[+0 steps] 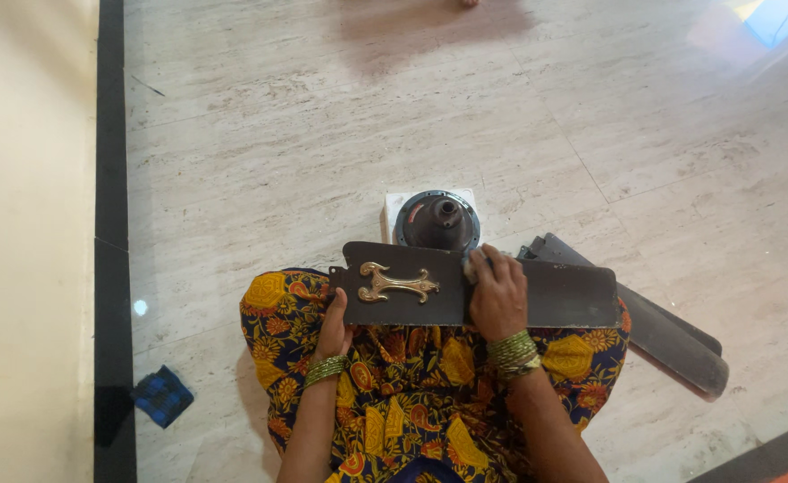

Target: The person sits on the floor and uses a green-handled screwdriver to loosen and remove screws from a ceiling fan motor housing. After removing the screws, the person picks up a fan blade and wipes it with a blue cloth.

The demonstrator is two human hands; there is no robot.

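Observation:
A dark brown fan blade (564,295) with a gold ornamental bracket (396,283) lies across my lap. My left hand (334,324) grips the blade's near edge at its bracket end. My right hand (499,291) presses a small white cloth (476,264) onto the blade's top surface near the middle. Just beyond the blade, a round dark fan motor (438,220) sits on a white box (394,204) on the floor.
More dark fan blades (671,335) lie stacked on the marble floor at my right. A blue checked cloth (163,394) lies on the floor at the lower left, next to a black border strip (110,179). My patterned yellow and blue garment (412,394) covers my lap.

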